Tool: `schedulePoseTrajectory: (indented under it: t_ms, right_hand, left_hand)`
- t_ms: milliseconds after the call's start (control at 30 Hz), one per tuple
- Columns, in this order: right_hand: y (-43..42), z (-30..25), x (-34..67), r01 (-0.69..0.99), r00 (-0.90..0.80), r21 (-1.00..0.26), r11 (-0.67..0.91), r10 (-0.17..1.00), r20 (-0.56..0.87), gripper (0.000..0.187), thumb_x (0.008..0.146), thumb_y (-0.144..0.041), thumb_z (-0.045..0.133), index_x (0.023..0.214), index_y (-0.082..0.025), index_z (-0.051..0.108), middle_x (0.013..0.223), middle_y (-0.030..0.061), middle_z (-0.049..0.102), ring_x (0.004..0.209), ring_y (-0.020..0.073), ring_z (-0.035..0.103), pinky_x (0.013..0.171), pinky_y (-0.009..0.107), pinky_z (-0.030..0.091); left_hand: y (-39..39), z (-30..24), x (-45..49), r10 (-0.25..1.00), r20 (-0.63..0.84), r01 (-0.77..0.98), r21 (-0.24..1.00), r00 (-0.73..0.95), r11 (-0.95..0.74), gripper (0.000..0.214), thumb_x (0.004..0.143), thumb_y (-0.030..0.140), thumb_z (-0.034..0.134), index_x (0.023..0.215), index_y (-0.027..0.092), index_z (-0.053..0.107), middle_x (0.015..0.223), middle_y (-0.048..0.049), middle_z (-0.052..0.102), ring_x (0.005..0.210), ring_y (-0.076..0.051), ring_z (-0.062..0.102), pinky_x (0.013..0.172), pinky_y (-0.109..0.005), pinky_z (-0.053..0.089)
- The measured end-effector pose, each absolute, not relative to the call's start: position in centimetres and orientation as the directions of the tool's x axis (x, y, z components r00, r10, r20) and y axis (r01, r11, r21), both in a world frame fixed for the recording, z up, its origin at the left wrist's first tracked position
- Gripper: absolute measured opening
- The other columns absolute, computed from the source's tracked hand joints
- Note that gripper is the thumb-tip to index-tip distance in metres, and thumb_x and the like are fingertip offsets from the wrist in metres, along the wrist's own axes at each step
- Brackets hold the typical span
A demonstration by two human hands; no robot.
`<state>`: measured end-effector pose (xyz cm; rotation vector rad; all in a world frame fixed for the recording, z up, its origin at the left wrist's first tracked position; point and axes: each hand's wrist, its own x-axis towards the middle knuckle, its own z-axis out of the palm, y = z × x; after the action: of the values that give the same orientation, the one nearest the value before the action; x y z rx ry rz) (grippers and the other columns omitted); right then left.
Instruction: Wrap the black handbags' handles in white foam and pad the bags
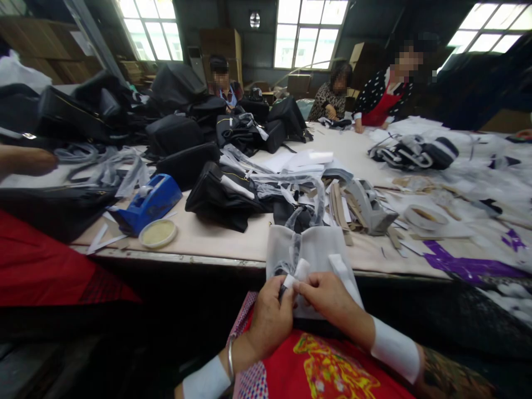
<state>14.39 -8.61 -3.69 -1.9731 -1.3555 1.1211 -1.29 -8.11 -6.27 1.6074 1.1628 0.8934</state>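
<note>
My left hand (272, 316) is closed around a dark strap end with a white wrapping strip (290, 281) on it, just past the table's front edge. Pinching the same white strip from the other side is my right hand (328, 296). Beneath both hands a bag covered in translucent white foam sheet (313, 244) leans against the table edge, its lower dark part near my red apron (332, 371). A clear-wrapped strap (320, 197) loops up from the bag onto the table. Just what lies between my fingertips is partly hidden.
Black bags (224, 194) are heaped at left and centre. A blue tape dispenser (152, 202) and round tub (158, 233) stand left; a grey tape dispenser (369, 208), cardboard strips (338, 205) and purple tape (461, 263) lie right. Co-workers stand across the table (233, 244); another person's arm (25, 160) reaches in left.
</note>
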Motion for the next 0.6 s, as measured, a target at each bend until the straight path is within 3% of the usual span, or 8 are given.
schedulePoseTrajectory:
  t_ms: [200, 433, 533, 600]
  right_hand:
    - [-8.3, -4.0, 14.4, 0.439, 0.189, -0.729, -0.526, 0.847, -0.497, 0.039, 0.079, -0.045, 0.067, 0.054, -0.016, 0.057, 0.046, 0.0003, 0.056, 0.04, 0.0105, 0.048, 0.041, 0.022, 0.031]
    - [-9.8, -3.3, 15.0, 0.195, 0.026, -0.808, -0.555, 0.827, -0.562, 0.025, 0.077, -0.037, 0.064, 0.066, -0.015, 0.06, 0.043, -0.0069, 0.044, 0.038, 0.0058, 0.032, 0.041, 0.021, 0.02]
    - [-10.0, -3.2, 14.9, 0.143, 0.035, -0.834, -0.533, 0.845, -0.534, 0.02, 0.073, -0.034, 0.064, 0.069, -0.014, 0.062, 0.049, -0.006, 0.048, 0.041, 0.006, 0.034, 0.042, 0.021, 0.022]
    - [-9.8, -3.2, 14.5, 0.159, 0.059, -0.865, -0.475, 0.88, -0.472, 0.02, 0.073, -0.033, 0.064, 0.07, -0.013, 0.065, 0.054, -0.0035, 0.053, 0.045, 0.007, 0.04, 0.045, 0.022, 0.027]
  left_hand:
    - [-8.2, -6.8, -1.4, 0.952, 0.073, 0.296, 0.941, 0.298, -0.165, 0.018, 0.091, 0.022, 0.052, 0.099, 0.016, 0.067, 0.092, -0.0088, 0.068, 0.085, -0.021, 0.062, 0.079, -0.03, 0.047]
    - [-8.0, -6.5, -1.5, 0.959, 0.034, 0.278, 0.953, 0.282, -0.116, 0.018, 0.091, 0.025, 0.055, 0.098, 0.016, 0.068, 0.09, -0.0073, 0.07, 0.082, -0.019, 0.063, 0.078, -0.028, 0.047]
    - [-7.8, -5.8, -1.6, 0.957, -0.031, 0.234, 0.971, 0.287, -0.039, 0.019, 0.089, 0.027, 0.056, 0.097, 0.015, 0.069, 0.088, -0.0072, 0.07, 0.081, -0.019, 0.063, 0.075, -0.027, 0.049]
    - [-7.6, -5.4, -1.7, 0.939, -0.152, 0.156, 0.982, 0.31, 0.108, 0.023, 0.089, 0.03, 0.056, 0.099, 0.014, 0.068, 0.082, -0.0062, 0.069, 0.074, -0.018, 0.063, 0.067, -0.026, 0.05]
